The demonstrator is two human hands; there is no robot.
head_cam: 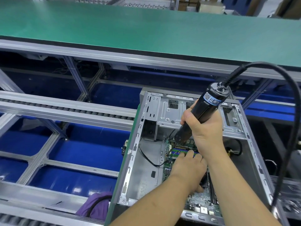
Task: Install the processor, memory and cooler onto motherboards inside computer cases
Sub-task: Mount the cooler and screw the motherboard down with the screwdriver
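An open grey computer case (138, 144) lies on its side with a green motherboard (169, 170) in it. My right hand (203, 128) grips a black electric screwdriver (206, 105), tilted, its bit (169, 151) touching the board's left edge near the memory slots (177, 151). My left hand (187, 167) rests on the motherboard just below the bit, fingers reaching toward the slots. Whether it holds anything is hidden. A black cable (146, 155) loops across the case floor.
The screwdriver's thick black cord (290, 111) arcs over the case's right side. A green conveyor surface (130, 30) runs along the back. Aluminium roller rails (65, 110) over blue bins (84, 144) lie to the left. A purple cloth (96, 204) sits at the bottom.
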